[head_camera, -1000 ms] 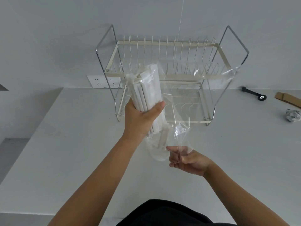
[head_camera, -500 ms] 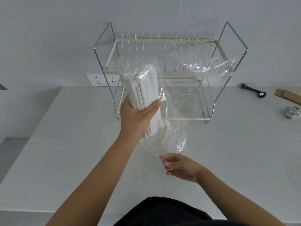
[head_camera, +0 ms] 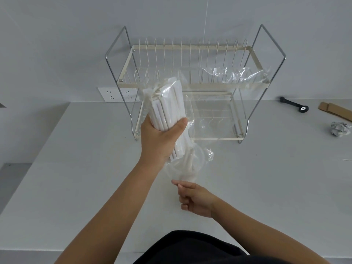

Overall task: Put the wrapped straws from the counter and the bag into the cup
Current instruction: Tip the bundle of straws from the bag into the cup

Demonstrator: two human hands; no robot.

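Mostly see-through, bag (head_camera: 205, 103), left hand (head_camera: 158, 138) gripping straws (head_camera: 167, 105), right hand (head_camera: 196, 201) fingers curled, cup (head_camera: 187, 164) barely discernible.

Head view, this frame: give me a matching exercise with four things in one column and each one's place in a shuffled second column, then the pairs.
Things:
1. bundle of white paper-wrapped straws
2. two-tier cream wire dish rack
3. crumpled silver foil ball
4. white wall socket plate

Places:
A. far right of the counter
B. in the left hand's grip
C. on the wall, left of the rack
D. standing at the back of the counter

Pairs: 1-B, 2-D, 3-A, 4-C
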